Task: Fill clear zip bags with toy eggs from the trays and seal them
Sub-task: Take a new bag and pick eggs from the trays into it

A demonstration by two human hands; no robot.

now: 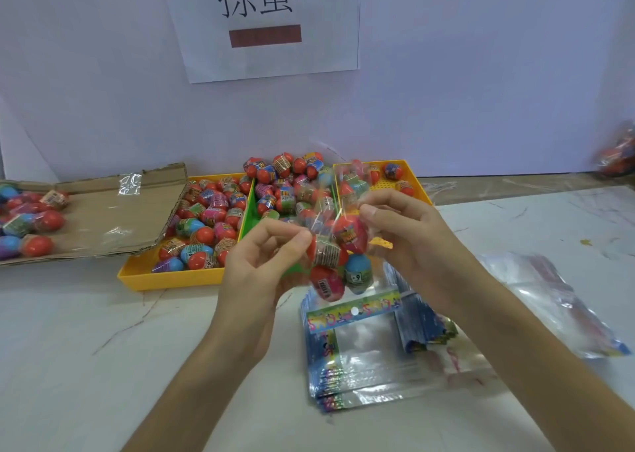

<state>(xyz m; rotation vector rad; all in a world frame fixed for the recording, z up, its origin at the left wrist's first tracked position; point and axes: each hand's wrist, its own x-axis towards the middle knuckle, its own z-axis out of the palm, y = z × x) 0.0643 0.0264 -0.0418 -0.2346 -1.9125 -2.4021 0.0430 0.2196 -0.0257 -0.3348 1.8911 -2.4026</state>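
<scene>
Stack of empty zip bags (360, 359) lies flat near the table's front edge, centre. Just above it both hands pinch the top of a clear bag (336, 245) holding several toy eggs, left hand (254, 273) at its left corner, right hand (409, 235) at its right, fingers curled. More loose bags (549, 300) lie towards the right edge. Behind are a yellow tray (171, 274), a green tray (248, 218) and a second yellow tray (417, 183) with eggs. Cardboard (103, 218) with eggs lies at the left edge. Paper sign (261, 22) on the wall.
</scene>
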